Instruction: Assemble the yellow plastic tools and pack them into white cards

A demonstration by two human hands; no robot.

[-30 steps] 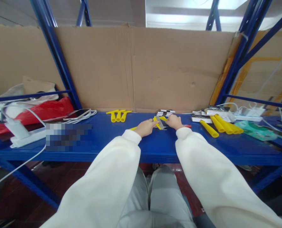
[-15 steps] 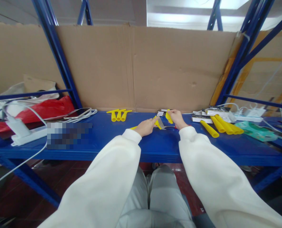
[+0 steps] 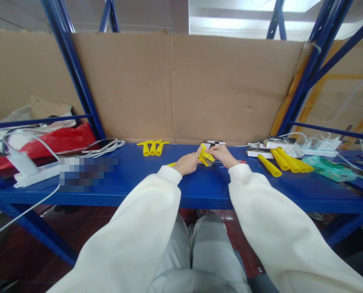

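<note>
Blue shelf (image 3: 129,169) bears three T-pieces (image 3: 152,149), four tubes (image 3: 288,160); two hands (image 3: 186,164) (image 3: 223,155) grip yellow parts (image 3: 207,156).

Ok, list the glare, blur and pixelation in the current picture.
Head view: the bright ceiling glares near the top, right of centre; head view: a pixelated block masks part of the blue shelf; head view: yellow pieces at the left hand and right hand look soft.
</note>
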